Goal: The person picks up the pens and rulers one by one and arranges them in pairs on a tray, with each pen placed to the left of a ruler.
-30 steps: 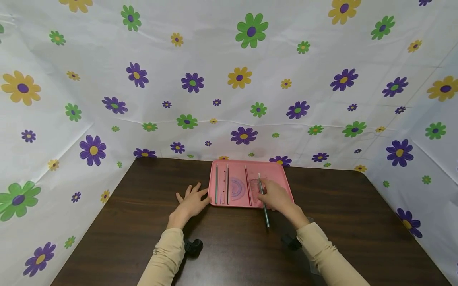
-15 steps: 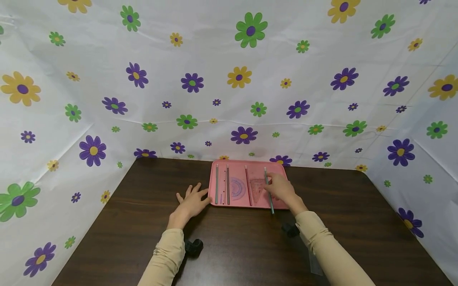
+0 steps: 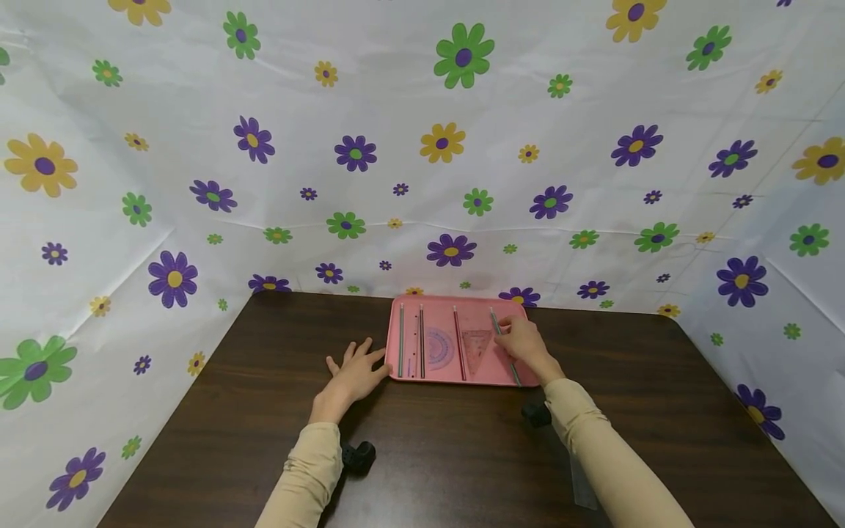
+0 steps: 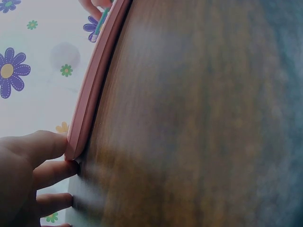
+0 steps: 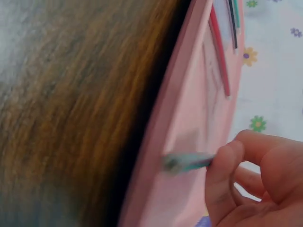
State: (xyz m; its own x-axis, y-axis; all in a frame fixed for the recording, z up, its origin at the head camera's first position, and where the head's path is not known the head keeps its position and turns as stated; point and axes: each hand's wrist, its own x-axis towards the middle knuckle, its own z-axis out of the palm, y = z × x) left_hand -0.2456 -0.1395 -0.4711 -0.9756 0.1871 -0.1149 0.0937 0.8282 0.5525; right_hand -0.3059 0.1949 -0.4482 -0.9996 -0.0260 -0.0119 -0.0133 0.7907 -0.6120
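A pink tray point(image 3: 475, 312) stands at the back of the table. My right hand point(image 3: 525, 343) pinches a green pencil point(image 3: 514, 372) between thumb and fingers, tilted over the tray's right part. In the right wrist view the near end of this pencil point(image 5: 187, 162) sits close above the tray's front rim. My left hand point(image 3: 354, 375) is spread at the tray's left front corner; in the left wrist view its thumb and a finger touch that corner. Left of the held pencil lie a clear triangle set square point(image 3: 475, 348), a red pencil point(image 3: 458, 343) and a protractor point(image 3: 439, 347).
At the tray's left side lie a dark pencil point(image 3: 422, 341), a clear ruler point(image 3: 414, 352) and another green pencil point(image 3: 400, 341). A flowered cloth point(image 3: 422, 183) rises behind the dark wooden table point(image 3: 436, 462). A clear flat piece point(image 3: 582, 484) lies beside my right sleeve.
My right hand has carried the green pencil right and back, from beside the red pencil to the tray's right side. The set square is now uncovered. My left hand has stayed at the corner.
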